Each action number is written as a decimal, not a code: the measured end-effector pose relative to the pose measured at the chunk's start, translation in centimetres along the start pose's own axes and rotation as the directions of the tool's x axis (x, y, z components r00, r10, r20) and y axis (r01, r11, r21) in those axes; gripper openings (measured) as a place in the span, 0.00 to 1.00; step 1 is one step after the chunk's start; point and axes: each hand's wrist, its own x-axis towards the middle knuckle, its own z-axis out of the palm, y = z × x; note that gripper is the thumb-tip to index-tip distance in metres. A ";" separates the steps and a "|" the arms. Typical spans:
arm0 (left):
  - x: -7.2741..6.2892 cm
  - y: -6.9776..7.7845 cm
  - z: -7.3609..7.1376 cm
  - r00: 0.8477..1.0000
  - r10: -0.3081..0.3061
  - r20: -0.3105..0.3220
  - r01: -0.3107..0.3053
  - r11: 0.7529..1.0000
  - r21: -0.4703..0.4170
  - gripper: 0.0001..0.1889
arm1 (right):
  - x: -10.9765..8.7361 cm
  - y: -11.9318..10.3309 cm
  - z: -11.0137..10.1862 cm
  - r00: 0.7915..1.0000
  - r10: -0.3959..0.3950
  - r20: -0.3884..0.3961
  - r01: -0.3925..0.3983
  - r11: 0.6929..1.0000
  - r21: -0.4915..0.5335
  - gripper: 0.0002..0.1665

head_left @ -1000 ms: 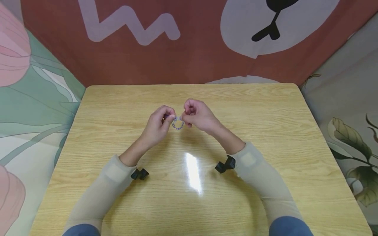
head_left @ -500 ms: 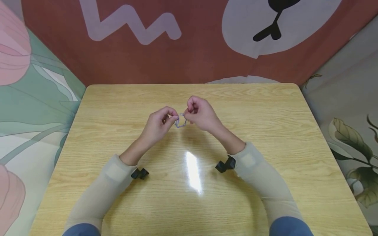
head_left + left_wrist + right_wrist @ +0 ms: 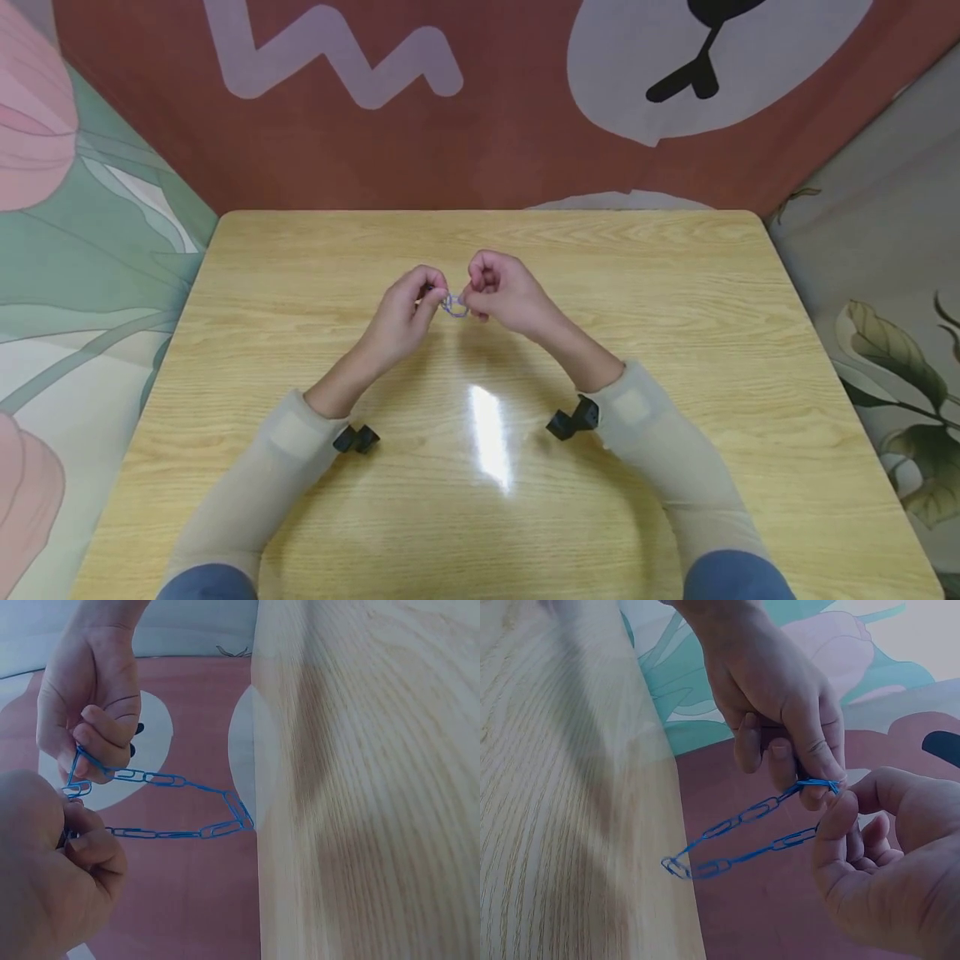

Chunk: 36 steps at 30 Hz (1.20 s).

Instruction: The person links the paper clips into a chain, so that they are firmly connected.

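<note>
A chain of linked blue paper clips (image 3: 721,829) hangs as a loop between my two hands, above the table. In the head view my left hand (image 3: 400,315) pinches one end between thumb and index finger. My right hand (image 3: 516,298) pinches the other end, its fingertips very near the left ones. Seen from the left wrist, the paper clip chain (image 3: 166,779) droops toward the table from both hands, and a clip crosses between the fingertips. Whether the two ends are hooked together is hidden by the fingers.
The wooden table (image 3: 420,517) spreads beneath both arms, with a bright light reflection in its middle. A red patterned cloth (image 3: 375,158) stands behind its far edge. Small black wrist devices (image 3: 573,418) sit on both sleeves.
Half a second ago the hands tilted, the right one higher, with a clip end showing between them. Now the right hand is slightly lower and the fingertips are close together, the loop looking smaller.
</note>
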 end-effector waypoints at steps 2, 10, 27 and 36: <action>0.0 0.0 0.0 1.000 0.007 0.009 -0.007 1.000 -0.012 0.04 | 0.0 0.0 0.0 1.000 0.005 0.006 -0.005 1.000 0.005 0.13; 0.1 0.2 0.1 0.998 0.064 0.004 -0.063 0.998 -0.023 0.03 | 0.3 0.4 0.1 0.995 0.091 0.044 -0.090 0.996 -0.028 0.12; 0.0 -0.3 -0.8 0.994 0.039 -0.099 -0.043 0.998 -0.038 0.03 | 0.0 -0.4 -2.2 0.994 0.074 0.074 -0.068 0.994 -0.081 0.09; -0.1 -0.2 -1.3 0.997 0.029 -0.078 -0.033 0.999 -0.043 0.03 | -0.3 -0.8 -3.6 0.979 0.068 0.190 -0.036 0.986 -0.163 0.05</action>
